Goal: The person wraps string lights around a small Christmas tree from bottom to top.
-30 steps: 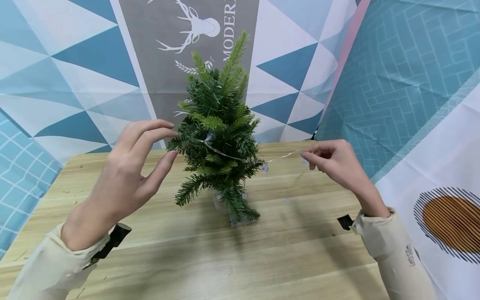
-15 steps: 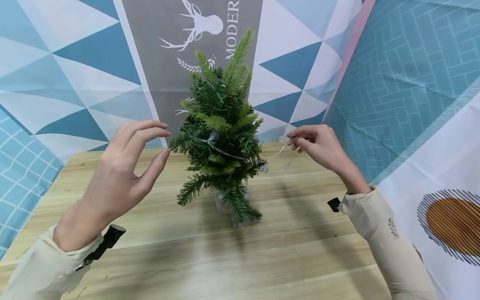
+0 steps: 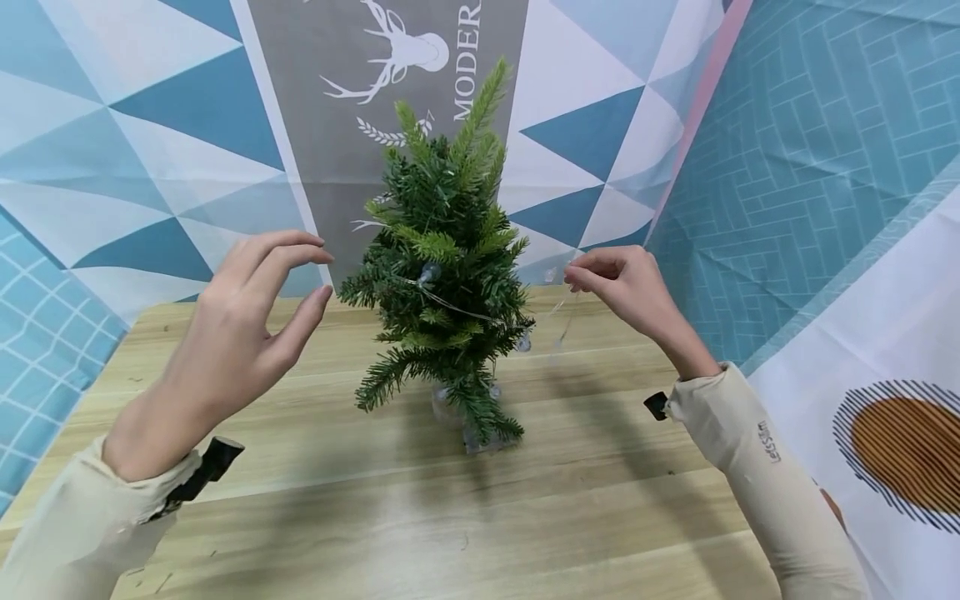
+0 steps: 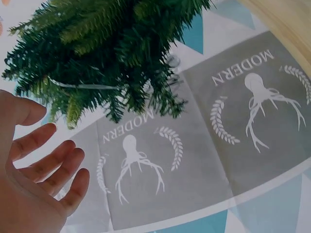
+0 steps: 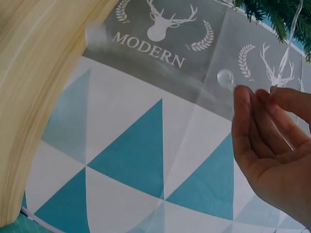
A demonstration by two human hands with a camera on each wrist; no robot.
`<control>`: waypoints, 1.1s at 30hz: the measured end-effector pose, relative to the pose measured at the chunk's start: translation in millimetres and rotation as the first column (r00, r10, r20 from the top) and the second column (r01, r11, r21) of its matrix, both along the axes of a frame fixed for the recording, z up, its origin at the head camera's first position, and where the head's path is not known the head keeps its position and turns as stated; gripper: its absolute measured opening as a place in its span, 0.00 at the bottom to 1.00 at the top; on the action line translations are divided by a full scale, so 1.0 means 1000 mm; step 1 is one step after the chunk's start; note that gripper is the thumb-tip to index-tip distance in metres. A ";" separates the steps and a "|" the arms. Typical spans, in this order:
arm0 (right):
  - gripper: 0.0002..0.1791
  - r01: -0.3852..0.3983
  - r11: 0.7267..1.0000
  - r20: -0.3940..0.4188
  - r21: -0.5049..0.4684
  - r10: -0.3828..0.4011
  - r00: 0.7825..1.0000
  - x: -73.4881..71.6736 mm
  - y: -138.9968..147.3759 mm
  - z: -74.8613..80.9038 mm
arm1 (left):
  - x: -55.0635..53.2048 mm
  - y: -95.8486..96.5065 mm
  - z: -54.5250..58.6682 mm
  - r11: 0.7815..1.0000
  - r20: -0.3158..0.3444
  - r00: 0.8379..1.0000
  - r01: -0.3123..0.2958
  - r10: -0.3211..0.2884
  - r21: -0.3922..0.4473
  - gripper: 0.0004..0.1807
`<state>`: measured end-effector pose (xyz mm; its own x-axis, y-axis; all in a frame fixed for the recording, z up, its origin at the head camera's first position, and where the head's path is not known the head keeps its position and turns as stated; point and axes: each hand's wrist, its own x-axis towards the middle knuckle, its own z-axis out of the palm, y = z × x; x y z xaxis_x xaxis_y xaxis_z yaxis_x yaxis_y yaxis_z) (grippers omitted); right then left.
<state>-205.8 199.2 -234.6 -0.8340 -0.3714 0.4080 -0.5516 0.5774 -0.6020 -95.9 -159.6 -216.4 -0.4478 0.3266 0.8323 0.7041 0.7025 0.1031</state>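
A small artificial Christmas tree stands upright on the table, its lower branches partly hiding the base. Thin string lights cross its front, with a clear bulb among the needles and another hanging at the right side. Off to the tree's right, my right hand pinches the free wire between thumb and fingertips. In the right wrist view a clear bulb dangles by those fingertips. My left hand hovers left of the branches, fingers loosely bent, thumb apart, holding nothing.
The wooden table carries the tree near its back edge. Behind it hangs a patterned cloth with triangles and a deer print. A blue cloth and a white one close off the right side.
My right hand has moved left and toward the back, carrying the wire closer to the tree, and the wire has slackened. My left hand has drawn slightly away from the branches.
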 end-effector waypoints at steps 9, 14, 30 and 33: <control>0.08 -0.070 0.982 -0.035 -0.178 0.064 0.997 -0.010 -0.015 0.019 | -0.025 -0.016 0.004 0.999 0.032 0.998 -0.049 0.049 0.001 0.14; 0.11 -0.132 0.929 -0.002 -0.346 0.140 0.990 -0.021 -0.025 0.033 | -0.047 -0.020 0.011 0.998 0.110 0.992 -0.062 0.063 -0.016 0.13; 0.18 -0.176 0.548 0.128 -0.818 0.471 0.873 -0.051 -0.045 0.058 | -0.100 -0.015 0.036 0.997 0.294 0.955 -0.016 0.036 -0.071 0.13; 0.14 -0.199 0.550 0.100 -0.811 0.466 0.879 -0.054 -0.045 0.063 | -0.106 -0.013 0.041 0.998 0.328 0.944 0.000 0.019 -0.059 0.13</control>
<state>-259.4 154.0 -171.5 -0.8357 -0.3108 0.4527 -0.3390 -0.3565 -0.8706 -201.6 -172.4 -175.6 -0.6966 0.3635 0.6186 0.6310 0.7206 0.2872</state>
